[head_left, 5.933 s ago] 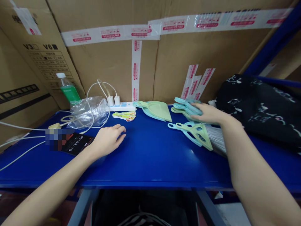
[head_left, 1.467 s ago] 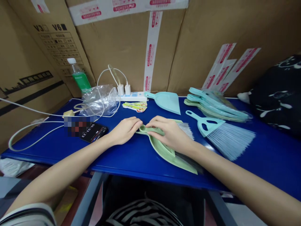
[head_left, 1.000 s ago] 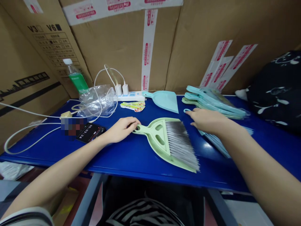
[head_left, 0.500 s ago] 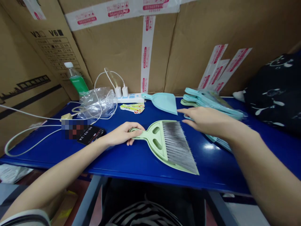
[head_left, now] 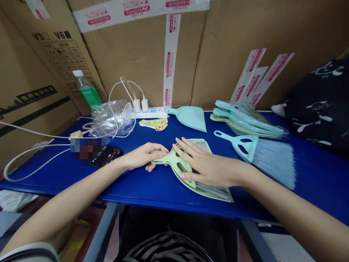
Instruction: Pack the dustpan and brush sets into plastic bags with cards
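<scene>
A light green hand brush with grey bristles lies in a matching green dustpan on the blue table. My left hand is closed around their stacked handles. Across the brush head rests my right hand, flat with its fingers spread, covering part of the bristles. To its right lies a light blue hand brush, bristles pointing right. A light blue dustpan sits farther back, apart from both hands.
Bagged blue and green brush-and-dustpan sets are stacked at the back right, near a dark patterned bag. Leftward are a phone, white cables, a power strip, a clear plastic bag and a green bottle. Cardboard walls stand behind.
My right hand has moved left from beside the blue dustpan and come down on the green brush head. The blue brush is now uncovered. My left hand keeps its hold.
</scene>
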`<state>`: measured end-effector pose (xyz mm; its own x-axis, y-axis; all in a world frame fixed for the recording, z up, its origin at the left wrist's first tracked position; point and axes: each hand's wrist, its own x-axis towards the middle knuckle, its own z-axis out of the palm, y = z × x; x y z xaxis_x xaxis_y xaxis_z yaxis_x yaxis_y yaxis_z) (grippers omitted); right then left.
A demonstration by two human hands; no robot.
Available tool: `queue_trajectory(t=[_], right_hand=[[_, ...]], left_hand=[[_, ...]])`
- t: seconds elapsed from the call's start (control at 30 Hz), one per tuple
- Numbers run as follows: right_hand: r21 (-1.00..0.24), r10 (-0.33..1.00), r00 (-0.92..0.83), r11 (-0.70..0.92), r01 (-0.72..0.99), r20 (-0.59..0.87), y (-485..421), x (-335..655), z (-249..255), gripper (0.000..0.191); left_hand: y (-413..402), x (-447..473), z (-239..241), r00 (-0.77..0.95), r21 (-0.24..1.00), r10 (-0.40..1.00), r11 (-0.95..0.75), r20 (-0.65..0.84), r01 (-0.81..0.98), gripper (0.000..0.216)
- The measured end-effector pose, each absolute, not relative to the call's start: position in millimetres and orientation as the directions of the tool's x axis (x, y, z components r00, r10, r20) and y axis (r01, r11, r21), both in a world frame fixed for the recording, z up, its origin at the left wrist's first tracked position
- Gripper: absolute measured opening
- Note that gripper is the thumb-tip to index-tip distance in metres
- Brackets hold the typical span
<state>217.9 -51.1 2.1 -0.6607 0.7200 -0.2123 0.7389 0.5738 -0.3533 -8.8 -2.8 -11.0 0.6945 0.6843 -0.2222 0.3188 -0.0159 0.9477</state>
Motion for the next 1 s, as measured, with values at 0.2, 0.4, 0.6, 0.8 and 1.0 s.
queue_trajectory(t=[0.2, 0.4, 0.6, 0.8, 1.0], right_hand=[[-0.368, 0.728, -0.648, 0.552, 0.748, -0.225, -52.3, 216.3, -0.5, 0.091], [-0.38, 0.73, -0.662, 0.571, 0.728, -0.171, -52.6, 218.8, -5.9, 0.085], [-0.377, 0.73, -0.666, 0.578, 0.723, -0.157, -51.9, 217.2, -6.0, 0.085], [-0.377, 0.722, -0.651, 0.549, 0.746, -0.236, -50.1, 220.8, 2.3, 0.094], [-0.367, 0.734, -0.634, 0.535, 0.761, -0.243, -43.0, 238.7, 1.8, 0.112]], left_hand=[[-2.1, -9.0, -9.7, 0.692, 0.946, 0.683, -0.005, -0.233, 0.324, 0.028], [-3.0, -8.0, -10.6, 0.712, 0.949, 0.672, -0.044, -0.203, 0.312, 0.026], [-3.6, -9.7, -8.7, 0.712, 0.926, 0.674, -0.111, -0.196, 0.36, 0.026], [-3.1, -13.6, 0.8, 0.737, 0.862, 0.653, -0.263, -0.171, 0.433, 0.024], [2.4, -22.4, 7.4, 0.727, 0.655, 0.677, -0.498, -0.117, 0.569, 0.027]])
